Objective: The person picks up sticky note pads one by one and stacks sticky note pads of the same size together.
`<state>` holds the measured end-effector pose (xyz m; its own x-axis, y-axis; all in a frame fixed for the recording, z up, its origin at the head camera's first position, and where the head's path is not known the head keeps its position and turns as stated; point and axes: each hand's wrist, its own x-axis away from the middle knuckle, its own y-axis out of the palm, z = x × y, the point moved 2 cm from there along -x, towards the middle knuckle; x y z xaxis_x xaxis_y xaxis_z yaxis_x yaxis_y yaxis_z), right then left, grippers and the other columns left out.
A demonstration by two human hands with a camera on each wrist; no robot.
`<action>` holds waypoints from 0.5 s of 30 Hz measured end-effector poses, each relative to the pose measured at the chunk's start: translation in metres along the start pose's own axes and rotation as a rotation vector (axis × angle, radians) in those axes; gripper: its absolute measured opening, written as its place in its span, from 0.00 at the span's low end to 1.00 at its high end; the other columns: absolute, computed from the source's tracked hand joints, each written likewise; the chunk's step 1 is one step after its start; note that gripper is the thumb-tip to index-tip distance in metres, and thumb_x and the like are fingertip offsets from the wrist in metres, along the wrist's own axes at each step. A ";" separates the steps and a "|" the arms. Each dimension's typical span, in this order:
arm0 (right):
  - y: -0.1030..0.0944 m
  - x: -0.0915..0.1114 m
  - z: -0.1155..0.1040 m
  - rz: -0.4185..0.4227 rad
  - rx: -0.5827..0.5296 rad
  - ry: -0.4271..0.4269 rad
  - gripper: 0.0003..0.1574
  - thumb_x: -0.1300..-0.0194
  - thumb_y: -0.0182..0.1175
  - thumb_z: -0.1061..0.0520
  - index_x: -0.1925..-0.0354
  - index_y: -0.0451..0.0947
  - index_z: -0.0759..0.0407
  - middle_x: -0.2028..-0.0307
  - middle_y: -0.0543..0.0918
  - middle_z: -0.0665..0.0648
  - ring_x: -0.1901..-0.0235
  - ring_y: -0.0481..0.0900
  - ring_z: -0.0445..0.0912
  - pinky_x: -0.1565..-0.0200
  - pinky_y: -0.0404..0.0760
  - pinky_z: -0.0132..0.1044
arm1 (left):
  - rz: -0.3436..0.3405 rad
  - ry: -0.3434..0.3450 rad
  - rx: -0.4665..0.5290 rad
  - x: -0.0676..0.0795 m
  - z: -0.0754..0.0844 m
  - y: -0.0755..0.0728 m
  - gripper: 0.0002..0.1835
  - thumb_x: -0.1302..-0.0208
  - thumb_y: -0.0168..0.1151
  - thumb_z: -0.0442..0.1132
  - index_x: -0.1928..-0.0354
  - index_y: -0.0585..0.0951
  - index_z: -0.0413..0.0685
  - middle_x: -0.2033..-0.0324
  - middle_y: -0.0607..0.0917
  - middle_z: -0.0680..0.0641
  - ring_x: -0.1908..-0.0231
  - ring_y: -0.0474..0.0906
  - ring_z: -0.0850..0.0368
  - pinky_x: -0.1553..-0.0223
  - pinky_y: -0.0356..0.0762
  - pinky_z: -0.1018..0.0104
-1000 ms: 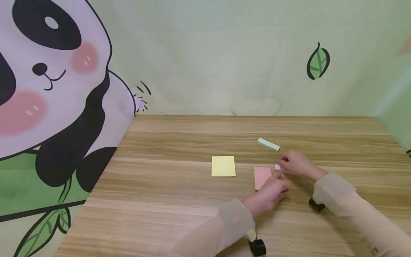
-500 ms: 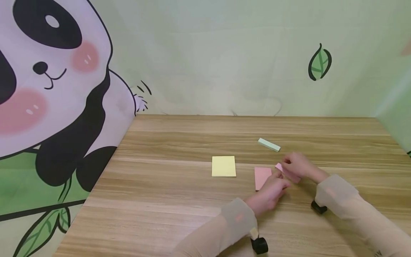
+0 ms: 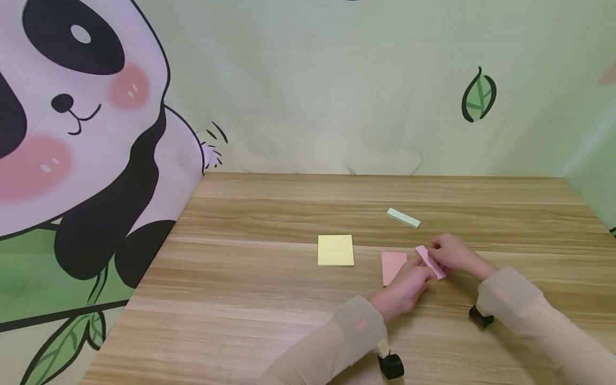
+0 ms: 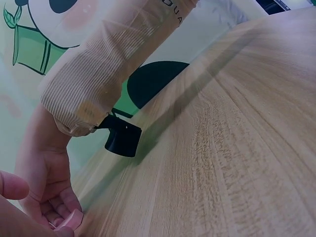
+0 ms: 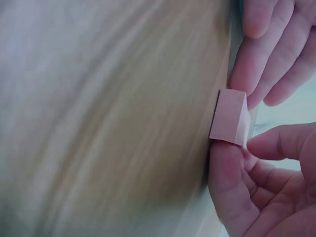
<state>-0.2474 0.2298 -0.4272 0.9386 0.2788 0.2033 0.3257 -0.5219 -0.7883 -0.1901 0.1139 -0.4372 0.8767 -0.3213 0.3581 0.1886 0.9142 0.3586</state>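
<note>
My right hand (image 3: 454,254) pinches a narrow pink sticky note pad (image 3: 430,262) between thumb and fingers, tilted up off the table. In the right wrist view the pink pad's folded-looking end shows beside the right hand's thumb. My left hand (image 3: 406,286) reaches in from the left; its outstretched fingers (image 5: 256,64) touch the far end of that pad, its thumb apart from them. Partly behind the left hand lies a wider pink sticky note pad (image 3: 392,264). A square yellow sticky note pad (image 3: 335,250) lies further left.
A narrow pale green sticky note pad (image 3: 403,217) lies behind the hands. The wooden table (image 3: 250,299) meets a printed cloth backdrop (image 3: 308,107) at its far edge. A black wrist camera hangs under each sleeve.
The narrow pink pad has turned and been raised toward the left fingers by the right hand, which has shifted slightly right and nearer. The other pads stay put.
</note>
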 end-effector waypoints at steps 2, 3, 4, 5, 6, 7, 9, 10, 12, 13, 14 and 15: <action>0.001 0.001 0.001 -0.014 -0.033 0.032 0.11 0.44 0.46 0.63 0.75 0.72 0.68 0.85 0.73 0.52 0.87 0.72 0.39 0.83 0.73 0.31 | 0.005 -0.003 -0.005 0.000 -0.001 0.000 0.30 0.52 0.47 0.23 0.42 0.66 0.38 0.45 0.73 0.44 0.45 0.67 0.53 0.42 0.55 0.48; 0.002 0.002 0.001 -0.018 -0.047 0.045 0.11 0.44 0.45 0.63 0.75 0.72 0.68 0.85 0.73 0.52 0.87 0.72 0.39 0.83 0.73 0.32 | 0.007 -0.004 -0.009 -0.001 -0.001 0.000 0.30 0.52 0.47 0.23 0.42 0.66 0.39 0.45 0.73 0.44 0.46 0.68 0.53 0.42 0.56 0.49; 0.002 0.002 0.001 -0.020 -0.057 0.056 0.10 0.44 0.45 0.63 0.75 0.71 0.68 0.85 0.73 0.52 0.87 0.72 0.39 0.83 0.74 0.32 | 0.009 -0.006 -0.012 -0.001 -0.001 -0.001 0.30 0.53 0.46 0.23 0.42 0.66 0.40 0.45 0.73 0.44 0.47 0.68 0.53 0.42 0.56 0.49; 0.003 0.003 0.001 -0.022 -0.067 0.064 0.10 0.43 0.45 0.63 0.74 0.71 0.68 0.85 0.73 0.53 0.88 0.72 0.39 0.83 0.74 0.32 | 0.013 -0.007 -0.016 -0.001 -0.001 -0.001 0.30 0.53 0.46 0.23 0.42 0.67 0.40 0.45 0.73 0.44 0.48 0.69 0.53 0.43 0.57 0.50; 0.003 0.004 0.001 -0.020 -0.072 0.072 0.10 0.43 0.45 0.63 0.75 0.70 0.68 0.85 0.73 0.52 0.88 0.72 0.39 0.83 0.74 0.32 | 0.018 -0.007 -0.017 -0.001 -0.002 -0.001 0.30 0.53 0.46 0.23 0.42 0.67 0.40 0.45 0.74 0.45 0.49 0.69 0.54 0.43 0.57 0.50; 0.003 0.004 0.001 -0.019 -0.077 0.076 0.11 0.43 0.44 0.63 0.75 0.70 0.69 0.86 0.73 0.53 0.88 0.72 0.39 0.83 0.75 0.32 | 0.021 -0.005 -0.021 -0.001 -0.002 -0.001 0.30 0.53 0.46 0.23 0.42 0.67 0.40 0.46 0.74 0.45 0.51 0.69 0.54 0.43 0.58 0.51; 0.004 0.005 0.000 -0.023 -0.091 0.085 0.11 0.42 0.44 0.63 0.75 0.69 0.69 0.86 0.73 0.53 0.88 0.73 0.39 0.83 0.75 0.33 | 0.032 0.000 -0.023 -0.002 -0.002 0.000 0.30 0.54 0.46 0.23 0.42 0.67 0.39 0.46 0.74 0.45 0.56 0.70 0.57 0.45 0.60 0.54; 0.004 0.006 0.000 -0.026 -0.099 0.091 0.11 0.42 0.44 0.63 0.75 0.69 0.69 0.86 0.73 0.53 0.88 0.73 0.39 0.83 0.75 0.33 | 0.037 0.001 -0.028 -0.002 -0.002 0.000 0.30 0.54 0.47 0.23 0.42 0.67 0.39 0.47 0.75 0.46 0.61 0.71 0.58 0.47 0.61 0.57; 0.004 0.008 0.000 -0.033 -0.119 0.104 0.10 0.43 0.43 0.63 0.74 0.68 0.69 0.86 0.73 0.53 0.88 0.73 0.39 0.83 0.76 0.33 | 0.045 0.003 -0.038 -0.001 -0.002 0.000 0.30 0.54 0.47 0.23 0.42 0.67 0.39 0.49 0.76 0.47 0.71 0.68 0.61 0.53 0.63 0.64; 0.004 0.008 0.000 -0.039 -0.132 0.107 0.10 0.43 0.43 0.63 0.74 0.68 0.69 0.87 0.73 0.53 0.88 0.73 0.39 0.83 0.76 0.33 | 0.051 0.003 -0.042 -0.001 -0.002 -0.001 0.30 0.54 0.47 0.24 0.43 0.67 0.39 0.50 0.77 0.48 0.76 0.64 0.63 0.57 0.63 0.67; 0.004 0.009 0.000 -0.041 -0.142 0.107 0.09 0.44 0.42 0.63 0.74 0.67 0.69 0.87 0.73 0.53 0.88 0.73 0.39 0.83 0.76 0.34 | 0.057 0.004 -0.049 -0.001 -0.002 -0.001 0.30 0.55 0.47 0.24 0.43 0.68 0.39 0.52 0.77 0.48 0.80 0.60 0.63 0.62 0.62 0.70; 0.005 0.010 0.000 -0.043 -0.154 0.113 0.09 0.44 0.42 0.63 0.73 0.67 0.69 0.87 0.73 0.53 0.88 0.73 0.39 0.82 0.76 0.34 | 0.063 0.002 -0.056 -0.001 -0.002 -0.001 0.30 0.55 0.48 0.24 0.43 0.69 0.40 0.53 0.78 0.49 0.81 0.57 0.62 0.65 0.60 0.72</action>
<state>-0.2370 0.2303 -0.4289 0.9274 0.2159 0.3056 0.3713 -0.6312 -0.6810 -0.1900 0.1136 -0.4393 0.8887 -0.2619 0.3764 0.1570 0.9450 0.2870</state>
